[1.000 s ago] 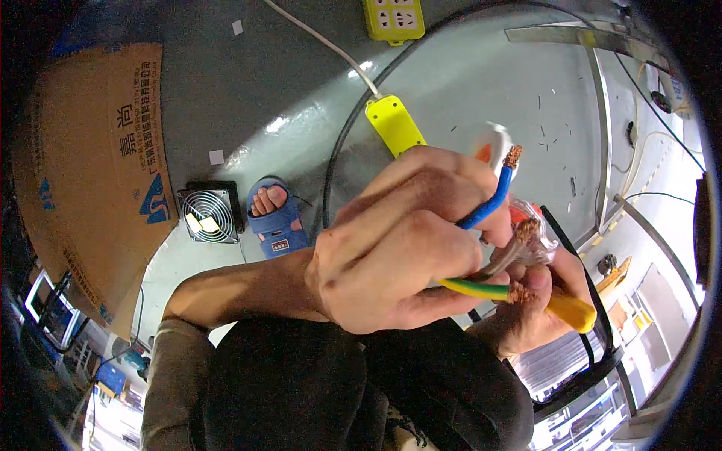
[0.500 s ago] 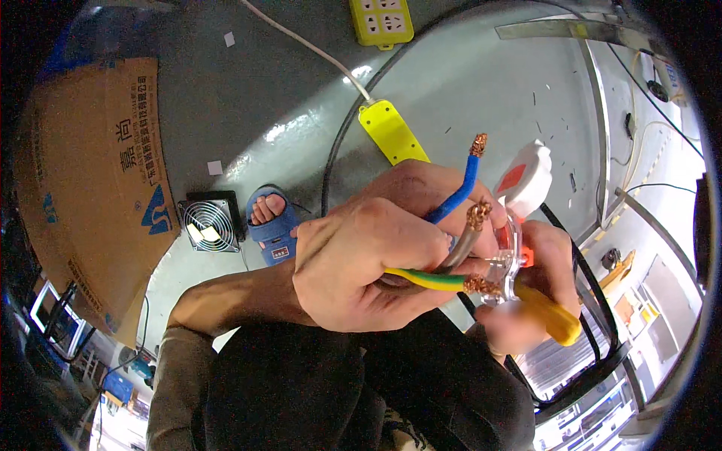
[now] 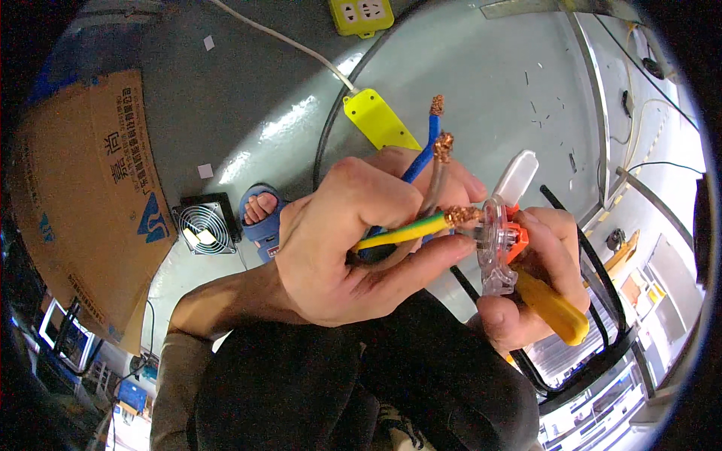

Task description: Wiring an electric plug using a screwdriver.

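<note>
Three insulated wires are gripped by my left hand [image 3: 331,240]: a blue wire [image 3: 432,139], a grey-brown wire [image 3: 436,180] and a yellow-green wire [image 3: 406,231]. Each ends in bare, twisted copper strands. My right hand [image 3: 556,255] is closed around a clear plastic fitting [image 3: 494,239] with an orange part [image 3: 517,242] and a pale flap [image 3: 517,179] standing up from it. A yellow handle [image 3: 555,308] lies across the same palm; its other end is hidden. The yellow-green wire's copper tip is right beside the clear fitting, close to my left thumb.
Beyond my hands, a yellow power strip [image 3: 374,116] and another socket block [image 3: 362,16] lie on the grey floor with cables. At left are a cardboard sheet [image 3: 90,203] and a small fan [image 3: 204,225]. A black metal frame [image 3: 602,278] stands at right.
My left hand and the wires have shifted left and their tips have risen in view. The clear fitting has turned in my right hand, and its flap now shows edge-tilted and more see-through.
</note>
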`<action>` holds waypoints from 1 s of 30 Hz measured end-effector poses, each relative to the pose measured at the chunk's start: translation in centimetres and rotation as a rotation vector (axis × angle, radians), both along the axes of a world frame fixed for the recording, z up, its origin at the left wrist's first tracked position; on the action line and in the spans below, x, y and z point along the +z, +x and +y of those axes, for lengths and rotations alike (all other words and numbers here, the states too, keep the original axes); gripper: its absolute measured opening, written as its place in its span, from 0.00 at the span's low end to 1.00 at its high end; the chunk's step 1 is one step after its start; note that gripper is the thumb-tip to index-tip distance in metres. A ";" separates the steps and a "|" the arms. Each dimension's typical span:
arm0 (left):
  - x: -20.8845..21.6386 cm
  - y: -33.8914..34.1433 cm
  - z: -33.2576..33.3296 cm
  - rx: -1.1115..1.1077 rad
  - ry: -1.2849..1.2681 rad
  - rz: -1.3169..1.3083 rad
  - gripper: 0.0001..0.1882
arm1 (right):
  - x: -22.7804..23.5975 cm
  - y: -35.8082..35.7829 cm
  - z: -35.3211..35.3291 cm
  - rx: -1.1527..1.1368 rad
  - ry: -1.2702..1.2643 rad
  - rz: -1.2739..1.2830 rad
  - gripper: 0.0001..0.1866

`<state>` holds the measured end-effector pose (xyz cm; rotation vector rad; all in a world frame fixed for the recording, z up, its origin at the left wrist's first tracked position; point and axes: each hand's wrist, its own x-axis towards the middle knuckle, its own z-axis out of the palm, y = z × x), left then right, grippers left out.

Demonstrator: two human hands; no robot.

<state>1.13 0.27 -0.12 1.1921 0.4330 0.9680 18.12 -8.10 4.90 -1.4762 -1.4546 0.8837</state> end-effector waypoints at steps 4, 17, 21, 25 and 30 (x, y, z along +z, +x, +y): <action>-0.2 -0.1 -0.1 -0.058 -0.034 -0.035 0.23 | 0.6 -0.2 0.4 -0.016 0.026 -0.047 0.36; -0.5 0.0 -0.5 0.009 -0.034 -0.022 0.22 | -0.4 -1.3 -1.0 -0.207 0.015 0.007 0.37; 0.1 -0.4 -0.5 -0.035 -0.084 0.040 0.23 | -0.5 -0.9 -1.2 -0.163 -0.024 0.080 0.40; 0.8 -0.7 -0.1 -0.106 -0.179 0.122 0.21 | 0.8 -2.1 -0.2 -0.285 -0.087 0.300 0.37; 0.5 -0.9 0.2 -0.101 -0.349 0.009 0.19 | -0.7 -0.5 1.3 -0.019 0.123 -0.063 0.28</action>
